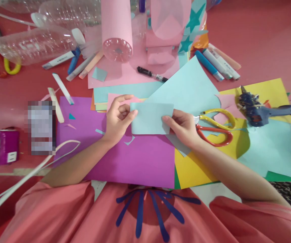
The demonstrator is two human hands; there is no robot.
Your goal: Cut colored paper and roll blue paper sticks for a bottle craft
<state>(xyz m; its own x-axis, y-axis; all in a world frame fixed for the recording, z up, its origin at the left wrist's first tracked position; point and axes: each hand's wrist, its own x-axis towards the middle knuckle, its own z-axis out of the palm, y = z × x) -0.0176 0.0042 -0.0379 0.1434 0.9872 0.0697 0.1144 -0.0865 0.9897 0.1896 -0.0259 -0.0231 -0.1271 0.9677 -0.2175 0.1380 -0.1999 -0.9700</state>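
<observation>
A small light-blue paper rectangle point(152, 118) is held up in front of me, over the purple sheet point(140, 162). My left hand point(120, 118) pinches its left edge, thumb on the front. At its right edge my right hand point(182, 126) grips it between thumb and fingers. Behind it lies a larger light-blue sheet point(188, 86), one corner pointing away. Scissors with yellow and red handles point(217, 126) rest just right of my right hand. Thin blue paper scraps point(130, 140) are on the purple sheet.
A glue gun point(258, 108) lies at the right on yellow and blue sheets. Markers point(211, 64), a black pen point(152, 74), plastic bottles point(36, 44) and a pink-wrapped bottle point(116, 27) are farther back. A phone point(41, 128), white cable point(41, 165) and purple power socket point(2, 146) are left.
</observation>
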